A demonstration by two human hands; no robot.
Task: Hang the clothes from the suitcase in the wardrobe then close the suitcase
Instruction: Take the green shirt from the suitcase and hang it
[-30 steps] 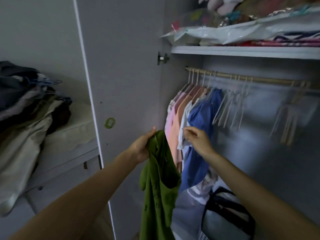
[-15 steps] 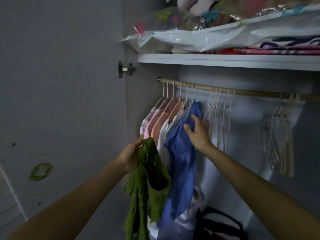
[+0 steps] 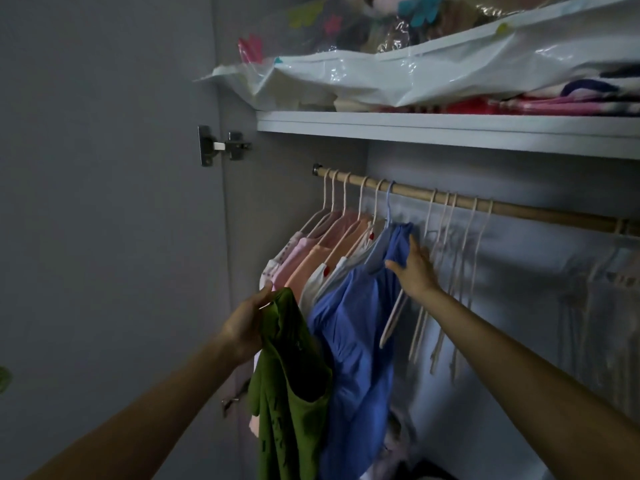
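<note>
My view has lifted into the grey wardrobe (image 3: 298, 188), so its wooden hanging rail (image 3: 512, 208) now shows whole. My right hand (image 3: 414, 271) has climbed from low on the hung blue cotton shirt (image 3: 349, 327) to its shoulder, fingers straight and spread, nudging it left. That clears room beside the empty pale hangers (image 3: 446, 258), just right of my fingers, under the white shelf (image 3: 450, 131). My left hand (image 3: 247, 327) still grips the green top (image 3: 287, 386), unhung. The suitcase is out of sight.
</note>
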